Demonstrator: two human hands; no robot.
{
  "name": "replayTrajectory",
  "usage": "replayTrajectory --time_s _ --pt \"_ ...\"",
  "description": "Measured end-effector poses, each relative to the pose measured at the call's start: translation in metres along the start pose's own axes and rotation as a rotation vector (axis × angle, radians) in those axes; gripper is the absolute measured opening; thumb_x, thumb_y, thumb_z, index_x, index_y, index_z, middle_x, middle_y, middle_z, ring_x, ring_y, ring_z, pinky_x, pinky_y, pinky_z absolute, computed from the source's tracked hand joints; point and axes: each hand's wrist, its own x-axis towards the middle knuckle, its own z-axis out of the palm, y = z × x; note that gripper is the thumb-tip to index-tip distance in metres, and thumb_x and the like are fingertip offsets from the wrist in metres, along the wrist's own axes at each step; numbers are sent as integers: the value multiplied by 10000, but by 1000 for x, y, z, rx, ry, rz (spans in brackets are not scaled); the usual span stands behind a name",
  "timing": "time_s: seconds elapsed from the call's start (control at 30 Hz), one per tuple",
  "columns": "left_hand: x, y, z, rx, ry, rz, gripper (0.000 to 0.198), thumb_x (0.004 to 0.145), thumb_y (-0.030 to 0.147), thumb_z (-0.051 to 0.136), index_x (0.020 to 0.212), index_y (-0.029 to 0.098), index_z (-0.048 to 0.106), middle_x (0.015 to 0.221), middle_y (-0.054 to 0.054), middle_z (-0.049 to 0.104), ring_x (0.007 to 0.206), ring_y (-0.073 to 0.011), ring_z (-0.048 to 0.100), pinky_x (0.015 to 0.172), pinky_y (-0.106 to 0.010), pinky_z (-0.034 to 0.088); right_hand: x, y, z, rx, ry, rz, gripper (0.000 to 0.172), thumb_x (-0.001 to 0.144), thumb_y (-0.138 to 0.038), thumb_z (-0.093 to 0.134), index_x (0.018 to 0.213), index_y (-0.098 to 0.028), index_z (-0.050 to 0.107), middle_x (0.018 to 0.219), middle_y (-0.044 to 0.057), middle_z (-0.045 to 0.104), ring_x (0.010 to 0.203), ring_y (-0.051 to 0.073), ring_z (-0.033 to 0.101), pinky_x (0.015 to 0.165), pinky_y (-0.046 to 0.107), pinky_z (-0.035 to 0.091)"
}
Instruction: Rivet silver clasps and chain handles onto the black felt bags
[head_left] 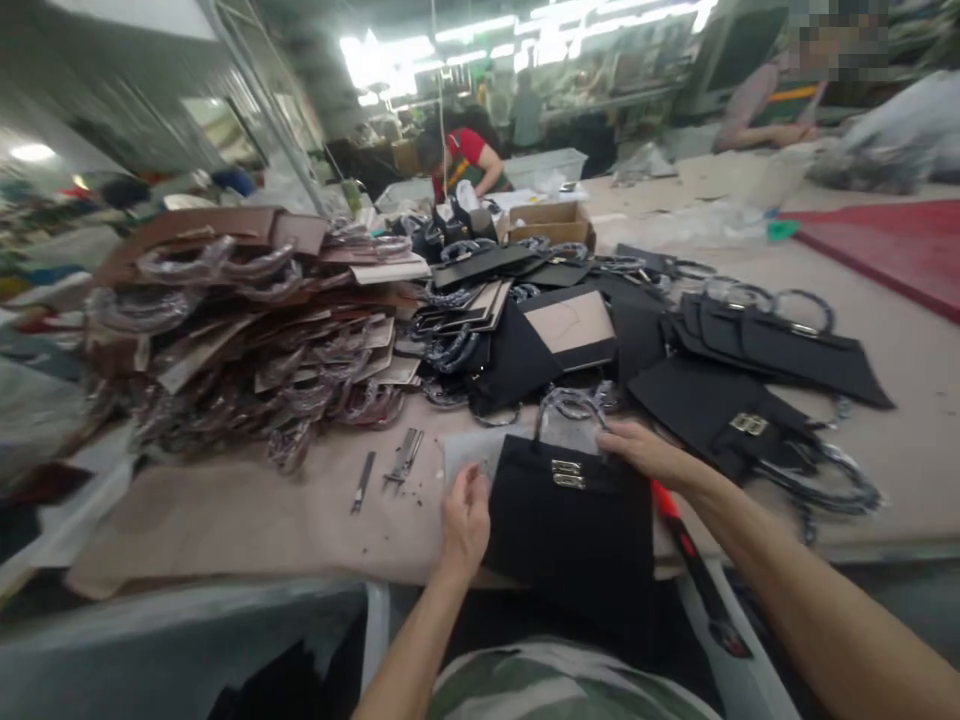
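Observation:
A black handbag piece (pixel 570 540) with a gold double buckle (pixel 568 474) and plastic-wrapped handles lies in front of me, its lower part over the table's front edge. My right hand (pixel 637 450) is closed on its upper right corner, by the handle's foot. At its left edge is my left hand (pixel 466 520), fingers curled together; what they hold, if anything, is hidden. A pale sheet (pixel 461 450) lies behind the left hand. Beneath my right forearm is a long red-and-black tool (pixel 694 560), its kind unclear.
Brown bag pieces (pixel 247 340) with wrapped handles are heaped at left. More black bag pieces (pixel 780 345) spread behind and right. Small metal punch-like tools (pixel 405 458) lie left of my hand. Farther back are a cardboard box (pixel 551 222), a red board (pixel 892 245) and two people.

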Motion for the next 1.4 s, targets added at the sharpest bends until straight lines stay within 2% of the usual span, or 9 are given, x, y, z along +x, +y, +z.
replayTrajectory --time_s 0.13,0.23,0.37,0.57,0.77,0.97,1.17,1.27,1.4 --pt "-29 -5 -11 237 -62 250 359 1000 306 451 1256 129 630 1317 -162 660 1267 -256 612 1121 -457 491 31 -17 31 -308 -89 -12 266 915 -331 609 709 -166 633 665 23 634 661 166 586 674 268 440" --pt "-40 -6 -11 424 -113 358 374 995 266 473 1318 124 599 1467 -189 546 1386 -286 518 1154 -485 465 50 -31 59 -469 -15 -45 207 932 -303 572 823 -152 663 808 96 687 792 210 636 762 292 427" --pt "-42 -7 -9 618 -174 418 421 965 242 528 1369 131 572 1555 -203 447 1462 -333 424 1174 -541 434 41 -28 81 -621 142 -15 269 995 -309 457 1028 -122 646 974 170 693 916 267 654 812 337 425" --pt "-32 -8 -3 710 -227 433 507 970 245 505 1465 140 482 1580 -179 431 1486 -335 386 1195 -580 391 25 -14 98 -698 320 11 273 1027 -313 386 1049 -141 597 1060 166 656 979 272 619 814 337 413" --pt "-7 -5 3 662 -200 387 418 981 207 466 1382 141 564 1517 -159 511 1441 -309 452 1196 -535 410 37 -15 108 -676 438 49 292 1010 -281 362 1072 -114 594 1057 186 642 935 282 591 787 366 401" --pt "-1 2 7 605 -154 374 329 965 177 487 1266 145 617 1447 -159 564 1404 -295 489 1190 -535 427 21 -16 101 -662 513 -235 324 965 -316 441 1162 -130 619 1205 191 627 1089 331 542 920 455 396" --pt "-7 9 18 610 -99 298 346 951 160 488 1281 121 586 1445 -185 558 1426 -322 469 1184 -544 440 -4 -5 114 -829 435 -432 394 966 -369 441 1212 -127 631 1425 220 514 1237 387 497 1034 558 366" --pt "-9 11 20 635 -108 295 385 947 169 493 1318 89 560 1477 -207 529 1448 -339 441 1197 -551 423 2 2 119 -886 396 -474 455 975 -386 413 1252 -90 620 1475 260 457 1240 401 498 1036 565 389" --pt "-13 11 24 640 -93 272 444 934 167 506 1370 92 527 1512 -210 501 1475 -333 408 1209 -549 410 15 10 116 -914 322 -565 488 1001 -405 372 1296 -94 604 1427 221 532 1266 399 489 1029 562 415"
